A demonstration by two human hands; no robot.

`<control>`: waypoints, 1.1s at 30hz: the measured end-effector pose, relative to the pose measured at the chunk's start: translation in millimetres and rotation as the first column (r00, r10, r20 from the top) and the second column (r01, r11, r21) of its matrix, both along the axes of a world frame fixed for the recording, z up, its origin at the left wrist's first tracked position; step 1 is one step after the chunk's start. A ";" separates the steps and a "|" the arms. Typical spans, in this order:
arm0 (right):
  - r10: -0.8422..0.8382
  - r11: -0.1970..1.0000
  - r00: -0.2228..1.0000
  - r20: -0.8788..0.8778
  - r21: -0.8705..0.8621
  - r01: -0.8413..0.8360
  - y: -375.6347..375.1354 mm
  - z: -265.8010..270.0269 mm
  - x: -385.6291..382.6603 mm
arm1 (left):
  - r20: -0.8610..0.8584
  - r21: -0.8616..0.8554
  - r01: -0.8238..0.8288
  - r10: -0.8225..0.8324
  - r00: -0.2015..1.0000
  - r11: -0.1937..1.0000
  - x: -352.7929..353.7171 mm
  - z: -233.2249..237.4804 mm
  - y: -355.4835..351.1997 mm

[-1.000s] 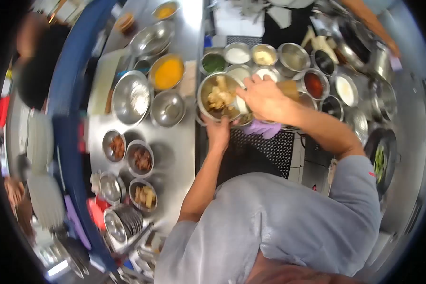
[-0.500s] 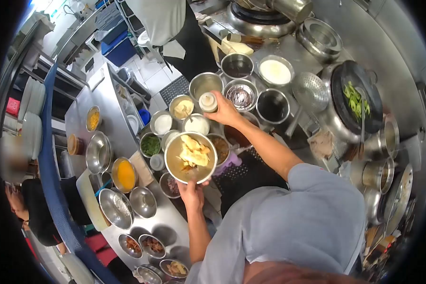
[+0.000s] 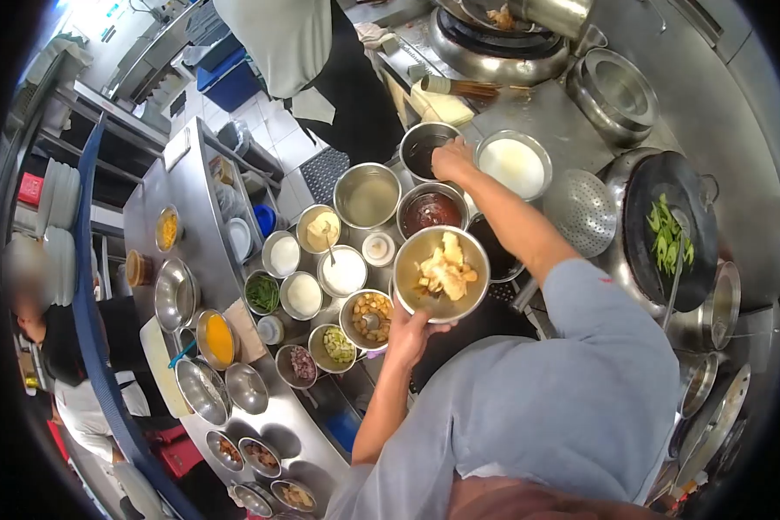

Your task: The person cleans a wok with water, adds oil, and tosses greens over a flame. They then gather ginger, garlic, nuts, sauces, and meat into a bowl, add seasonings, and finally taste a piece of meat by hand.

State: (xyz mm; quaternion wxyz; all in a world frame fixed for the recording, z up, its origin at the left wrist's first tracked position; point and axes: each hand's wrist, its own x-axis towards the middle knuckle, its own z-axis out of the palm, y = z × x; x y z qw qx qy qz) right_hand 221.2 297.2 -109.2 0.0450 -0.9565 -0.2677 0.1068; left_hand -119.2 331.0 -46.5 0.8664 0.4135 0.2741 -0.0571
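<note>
My left hand (image 3: 413, 335) grips a metal bowl (image 3: 470, 299) by its lower rim. In the bowl lie pale yellow, chunky pieces with some brown sauce. My right hand (image 3: 455, 160) reaches over the rim of a metal pot (image 3: 410, 163) of dark liquid, fingers closed; what they hold, if anything, is hidden. Below that pot sits another with red-brown sauce (image 3: 432, 213). A white-capped squeeze bottle (image 3: 379, 249) stands among the containers, apart from both hands. A container of brown chunks with a spoon (image 3: 371, 321) is just left of the held bowl.
Containers of white powder (image 3: 342, 269), chopped greens (image 3: 263, 293) and diced purple pieces (image 3: 297, 366) crowd the left. A wok (image 3: 711, 208) with green vegetables and a ladle is at right, beside a perforated skimmer (image 3: 581, 212). Another person (image 3: 277, 43) stands at the far side.
My right hand has let go of the squeeze bottle, now standing among the containers, and moved up to the dark-liquid pot. My left hand has carried the bowl rightward.
</note>
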 end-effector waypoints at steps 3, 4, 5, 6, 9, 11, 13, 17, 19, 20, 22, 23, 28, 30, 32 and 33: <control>-0.004 0.994 0.983 -0.182 -0.108 -0.016 6.5 0.8 10.2 | 0.008 0.050 -0.071 0.070 0.997 0.996 29.5 7.4 -9.1; -0.015 0.998 0.972 -0.236 -0.057 0.001 0.5 0.9 21.3 | 0.011 0.046 -0.080 0.080 0.997 0.996 37.7 7.4 -8.8; -0.007 0.998 0.973 -0.229 -0.061 -0.007 -6.9 0.8 28.5 | 0.021 0.060 -0.096 0.095 0.995 0.994 45.7 3.8 -7.6; -0.065 0.998 0.970 -0.235 0.002 0.067 -14.8 3.5 31.8 | 0.033 0.077 -0.109 0.106 0.994 0.991 54.4 3.6 -6.4; -0.105 0.987 0.963 -0.249 0.089 0.131 -33.1 6.8 35.4 | 0.015 0.101 -0.146 0.145 0.989 0.984 75.4 1.4 0.2; -0.097 0.986 0.966 -0.241 0.111 0.127 -44.4 6.9 34.0 | -0.008 0.135 -0.160 0.163 0.987 0.978 88.4 -7.3 5.2; -0.119 0.976 0.966 -0.229 0.151 0.156 -45.8 8.5 27.5 | -0.004 0.139 -0.177 0.179 0.984 0.974 96.7 -13.1 8.6; -0.012 0.998 0.985 -0.173 0.065 0.023 -40.6 37.8 17.3 | -0.016 0.172 -0.195 0.200 0.980 0.966 98.7 -4.6 7.2; 0.039 0.996 0.991 -0.128 0.078 -0.029 -31.4 35.0 18.1 | -0.001 0.151 -0.185 0.187 0.982 0.971 96.9 -5.0 7.6; 0.079 0.994 0.993 -0.092 0.085 -0.071 -29.3 28.3 15.4 | 0.003 0.125 -0.162 0.163 0.987 0.979 93.9 -7.1 6.9; 0.053 0.991 0.993 -0.105 0.126 -0.040 -28.4 -0.3 22.8 | -0.012 0.124 -0.167 0.170 0.985 0.978 93.8 -12.1 5.9; -0.029 0.980 0.984 -0.173 0.187 0.062 -29.5 -12.5 30.0 | -0.004 0.133 -0.165 0.167 0.986 0.977 92.4 -14.8 6.6; -0.117 0.839 0.892 -0.437 0.438 0.324 -72.1 0.7 32.6 | 0.022 0.152 -0.169 0.167 0.986 0.974 103.7 -9.3 12.2; -0.110 0.815 0.914 -0.389 0.492 0.307 -80.0 10.5 26.4 | 0.044 0.135 -0.179 0.175 0.984 0.975 112.9 -12.9 15.0; -0.108 0.788 0.928 -0.358 0.538 0.299 -84.5 18.0 25.1 | 0.050 0.113 -0.211 0.206 0.977 0.971 120.7 -12.1 14.5; -0.125 0.773 0.922 -0.366 0.547 0.322 -83.8 21.6 22.0 | 0.063 0.101 -0.214 0.208 0.976 0.972 125.6 -14.6 14.2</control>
